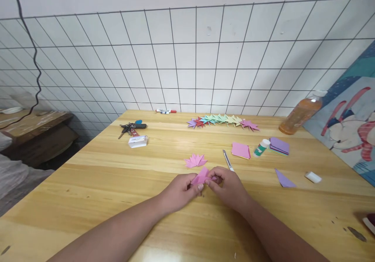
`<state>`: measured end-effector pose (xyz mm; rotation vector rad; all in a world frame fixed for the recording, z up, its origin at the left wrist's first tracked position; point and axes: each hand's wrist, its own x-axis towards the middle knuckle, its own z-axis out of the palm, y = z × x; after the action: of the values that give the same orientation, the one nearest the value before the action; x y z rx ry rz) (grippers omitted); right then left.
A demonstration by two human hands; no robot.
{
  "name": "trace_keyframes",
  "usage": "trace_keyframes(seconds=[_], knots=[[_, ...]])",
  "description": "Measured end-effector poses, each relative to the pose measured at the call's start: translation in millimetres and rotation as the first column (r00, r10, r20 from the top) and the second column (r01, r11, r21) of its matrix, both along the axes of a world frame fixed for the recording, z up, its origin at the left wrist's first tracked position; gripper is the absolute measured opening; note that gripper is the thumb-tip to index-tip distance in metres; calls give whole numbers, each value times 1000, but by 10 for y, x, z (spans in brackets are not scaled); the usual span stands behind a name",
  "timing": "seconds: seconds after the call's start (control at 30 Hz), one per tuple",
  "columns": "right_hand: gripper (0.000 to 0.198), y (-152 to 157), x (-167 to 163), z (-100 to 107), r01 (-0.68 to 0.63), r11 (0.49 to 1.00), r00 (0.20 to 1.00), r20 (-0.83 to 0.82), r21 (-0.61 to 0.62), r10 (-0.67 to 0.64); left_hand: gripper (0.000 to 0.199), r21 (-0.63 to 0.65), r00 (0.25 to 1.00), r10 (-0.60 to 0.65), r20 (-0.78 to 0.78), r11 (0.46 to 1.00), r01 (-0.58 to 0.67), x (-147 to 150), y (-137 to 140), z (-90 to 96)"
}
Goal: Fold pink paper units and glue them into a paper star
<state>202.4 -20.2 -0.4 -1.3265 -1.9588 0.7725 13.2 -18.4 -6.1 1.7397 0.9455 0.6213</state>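
Observation:
A pink piece of folded paper [202, 175] is pinched between both hands over the middle of the wooden table [117, 199]. My left hand [182, 189] is closed on its left side, thumb on the near edge. On the right side, my right hand [227, 184] grips it with thumb and fingers, hiding part of it. Just beyond lies a pink folded fan of pointed pieces [195, 161]. A utility knife [227, 160] rests beyond my right hand, near a stack of pink paper squares [241, 150].
Along the back lies a row of multicoloured folded pieces [221, 120] and a marker [166, 111]. Keys [133, 127] and a small white box [138, 141] sit left. To the right are a glue stick [261, 147], purple squares [279, 145], a purple triangle [283, 178], an eraser [313, 177] and a bottle [301, 113].

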Motion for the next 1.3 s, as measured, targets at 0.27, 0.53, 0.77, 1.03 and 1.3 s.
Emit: trace_keyframes(seconds=[0.27,0.53,0.77,1.03,1.3], knots=[[11,-10,-11,30,6,992,982,-189,-124,-29,41,-15,1000,28,-12,999,-28,5,-4,-9],[9,-35,-33,32,-13,1000,994,-113,1,13,27,241,969,153,-193,965,-104,-9,8,47],[42,-49,-43,15,-113,987,951,-300,-112,75,29,279,955,110,-277,960,-30,-35,10,49],[20,20,-32,-85,-43,969,978,-210,-244,-10,35,268,948,79,-307,963,6,-37,-12,83],[22,16,-36,-103,-45,976,985,-175,-213,8,27,312,929,144,-341,949,-33,3,-32,69]])
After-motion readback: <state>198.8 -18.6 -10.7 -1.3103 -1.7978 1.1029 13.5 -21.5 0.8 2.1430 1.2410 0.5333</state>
